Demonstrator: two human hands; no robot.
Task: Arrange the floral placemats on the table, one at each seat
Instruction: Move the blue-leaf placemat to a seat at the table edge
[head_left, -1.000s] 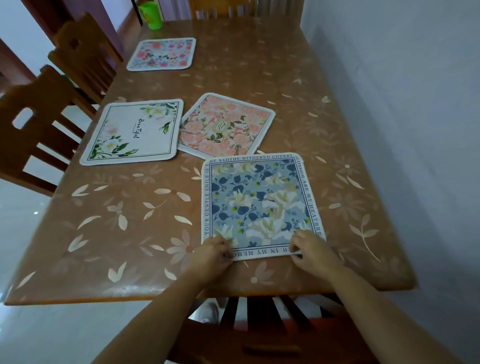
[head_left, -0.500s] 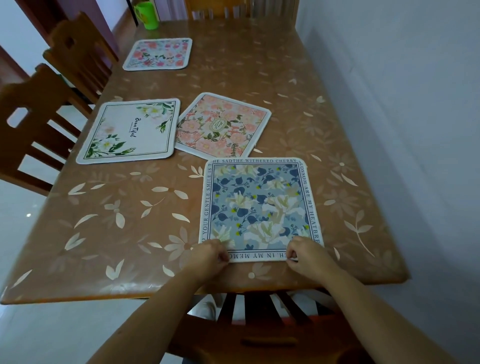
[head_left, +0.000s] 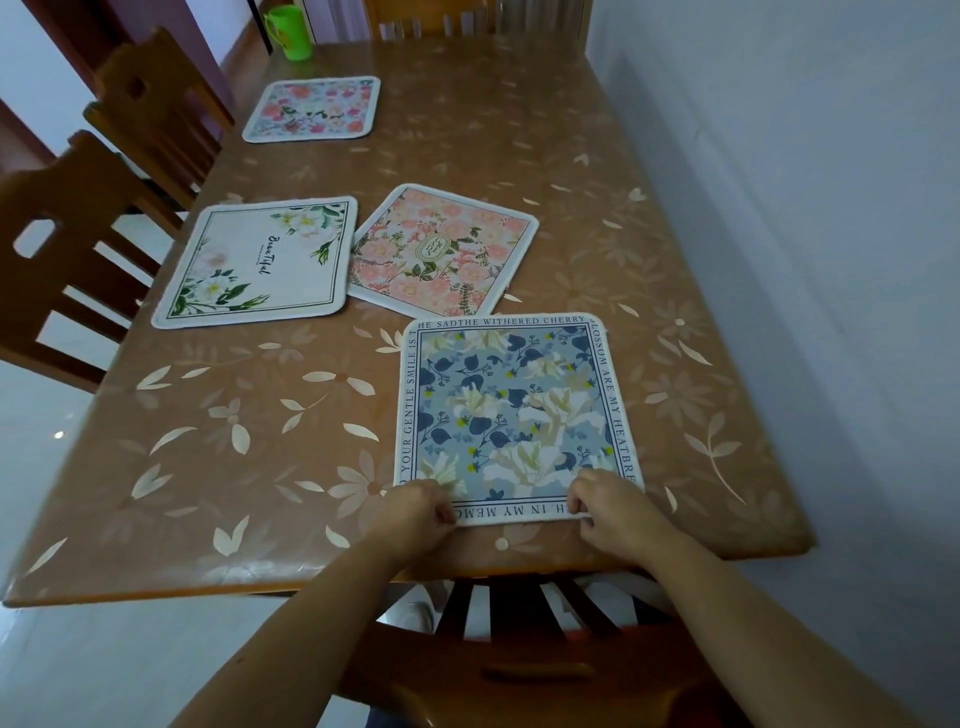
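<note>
Hands pinched the near edge of a blue floral placemat (head_left: 511, 415) — left hand (head_left: 415, 512) at its left corner, right hand (head_left: 613, 512) at its right — lying flat at the bench's (head_left: 208, 441) near end. White (head_left: 260, 262), peach (head_left: 441, 249) and pink (head_left: 314, 108) placemats lay beyond.

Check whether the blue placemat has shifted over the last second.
Yes, slightly. The blue placemat, gripped by both hands, slid toward the near table edge: its top edge overlapped the pink placemat earlier and now barely meets it.
</note>
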